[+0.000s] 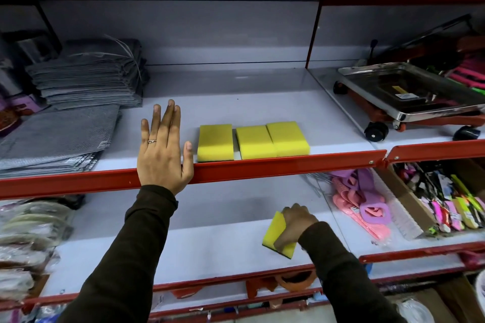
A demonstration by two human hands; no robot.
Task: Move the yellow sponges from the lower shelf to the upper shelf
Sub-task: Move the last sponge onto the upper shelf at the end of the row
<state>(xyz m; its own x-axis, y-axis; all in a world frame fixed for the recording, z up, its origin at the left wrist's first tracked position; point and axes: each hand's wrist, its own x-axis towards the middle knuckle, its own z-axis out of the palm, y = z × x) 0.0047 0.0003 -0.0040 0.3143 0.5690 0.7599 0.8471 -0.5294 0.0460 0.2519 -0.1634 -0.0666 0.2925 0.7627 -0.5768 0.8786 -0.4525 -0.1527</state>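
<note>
Three yellow sponges lie in a row near the front of the upper shelf: a left sponge, a middle sponge and a right sponge, the last two touching. My left hand rests flat on the upper shelf's red front lip, fingers spread, just left of the left sponge and holding nothing. On the lower shelf, my right hand grips a fourth yellow sponge with a dark scouring underside, tilted up on its edge.
Stacks of grey woven bags fill the upper shelf's left side. A steel trolley on wheels sits at its right. Pink and purple plastic items and a box of packaged tools are right of the lower shelf; wrapped goods lie left.
</note>
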